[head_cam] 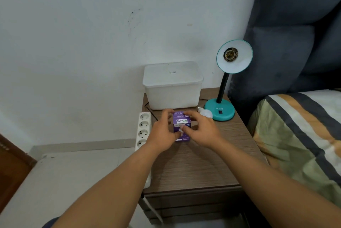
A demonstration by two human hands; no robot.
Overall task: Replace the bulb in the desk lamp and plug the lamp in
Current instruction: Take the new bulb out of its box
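Observation:
A teal desk lamp stands at the back right of the wooden bedside table; its shade faces me and the socket holds no bulb. A white bulb lies on the table against the lamp's base. A purple bulb box stands in the middle of the table. My left hand grips its left side, and my right hand holds its right side with the fingertips at the front flap. The lamp's plug is not in sight.
A white lidded plastic bin sits at the back of the table against the wall. A white power strip with several sockets runs along the table's left edge. A bed with a striped cover lies to the right.

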